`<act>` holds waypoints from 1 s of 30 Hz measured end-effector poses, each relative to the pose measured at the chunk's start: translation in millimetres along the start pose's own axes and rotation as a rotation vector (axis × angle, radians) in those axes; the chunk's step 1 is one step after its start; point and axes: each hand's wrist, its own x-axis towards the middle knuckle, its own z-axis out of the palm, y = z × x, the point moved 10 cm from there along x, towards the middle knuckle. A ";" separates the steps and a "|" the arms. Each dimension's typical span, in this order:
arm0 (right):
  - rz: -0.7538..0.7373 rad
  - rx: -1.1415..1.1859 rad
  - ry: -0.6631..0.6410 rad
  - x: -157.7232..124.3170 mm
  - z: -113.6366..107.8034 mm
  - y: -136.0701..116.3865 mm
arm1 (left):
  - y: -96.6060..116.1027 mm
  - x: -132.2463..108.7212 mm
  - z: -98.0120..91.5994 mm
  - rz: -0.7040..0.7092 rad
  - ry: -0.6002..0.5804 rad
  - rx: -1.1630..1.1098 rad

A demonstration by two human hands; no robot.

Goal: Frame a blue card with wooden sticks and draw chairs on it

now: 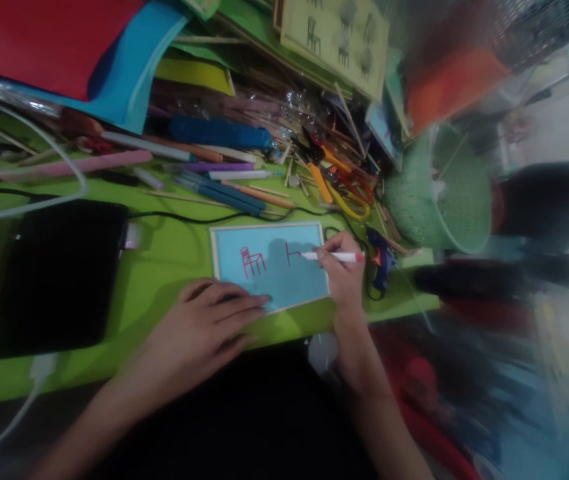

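A light-blue card with a pale frame lies on the green table. On its left half is a small chair drawn in red; a few red lines stand farther right. My right hand pinches a white marker with a red end, its tip at those lines. My left hand rests with outstretched fingers at the card's lower left edge, holding nothing.
A black tablet with a white cable lies left. Behind the card are pens, orange-handled pliers, scissors and sticks. A glue gun and green basket stand right. A yellow sheet shows chair pictures.
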 end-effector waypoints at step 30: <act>0.056 0.076 -0.020 -0.6 1.8 4.6 | -5.6 -1.9 4.4 -0.057 -0.026 -0.037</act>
